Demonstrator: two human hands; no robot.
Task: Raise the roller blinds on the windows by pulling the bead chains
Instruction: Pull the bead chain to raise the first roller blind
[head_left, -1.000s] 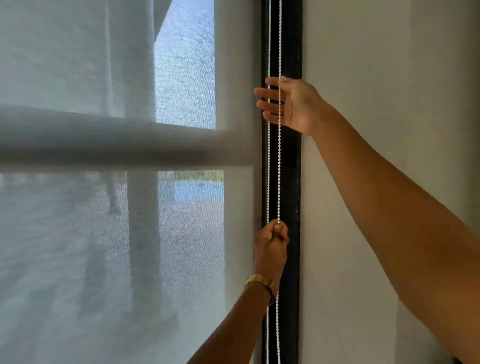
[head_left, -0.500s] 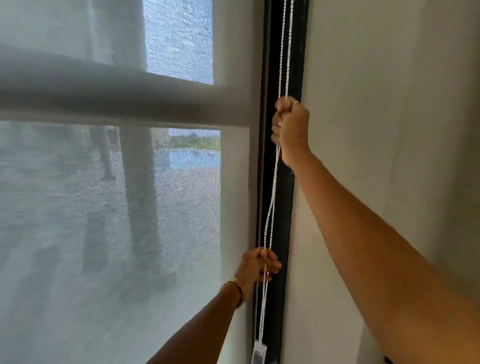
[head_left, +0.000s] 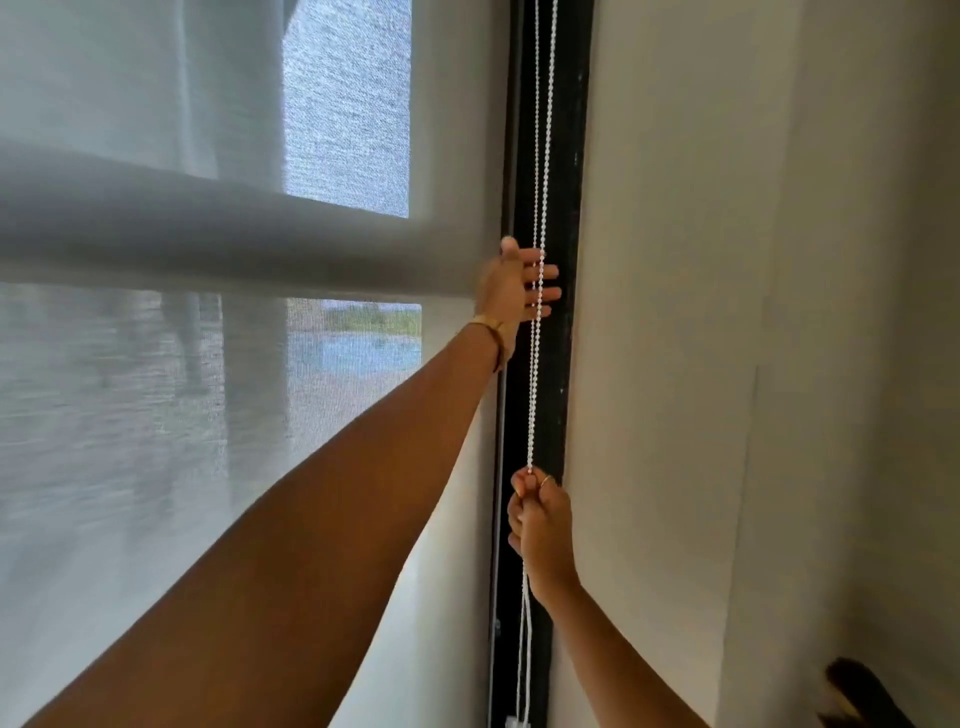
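A white bead chain (head_left: 536, 374) hangs in two strands in front of a black window frame (head_left: 563, 156). A translucent grey roller blind (head_left: 156, 415) covers the window to the left. My right hand (head_left: 540, 530) is low on the chain, fist shut around it, a ring on one finger. My left hand (head_left: 519, 291), with a gold bracelet at the wrist, is higher up behind the chain. Its fingers are spread and reach across both strands without closing on them.
A pale wall (head_left: 727, 312) fills the right side. A horizontal window bar (head_left: 208, 239) shows through the blind. The chain's white bottom weight (head_left: 517, 721) sits at the frame's foot. A dark object (head_left: 862, 696) pokes in at the lower right.
My right hand has pulled the chain down from high to low. My left hand has let go low down and risen to the upper part of the chain, fingers open.
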